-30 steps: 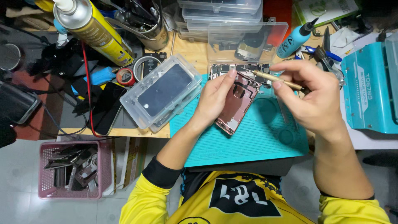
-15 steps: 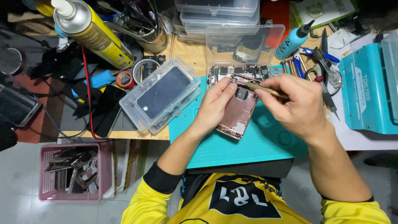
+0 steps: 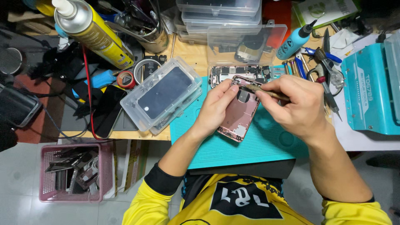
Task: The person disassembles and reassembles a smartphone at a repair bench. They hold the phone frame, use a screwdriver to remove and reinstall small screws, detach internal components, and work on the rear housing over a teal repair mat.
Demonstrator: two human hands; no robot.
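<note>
Shifted since earlier frame: right hand (image 3: 298, 106) lower and nearer the phone, tool tip now at the upper end of the pink phone housing (image 3: 239, 110). Right hand: fingers closed around a slim metal tool (image 3: 264, 91) (tweezers or driver, cannot tell which). Left hand (image 3: 214, 108): fingers curled, pressing the housing's left edge. Housing lies open, tilted, on the teal work mat (image 3: 250, 150). Beside it, left: clear plastic case (image 3: 164, 98) holding a dark screen.
</note>
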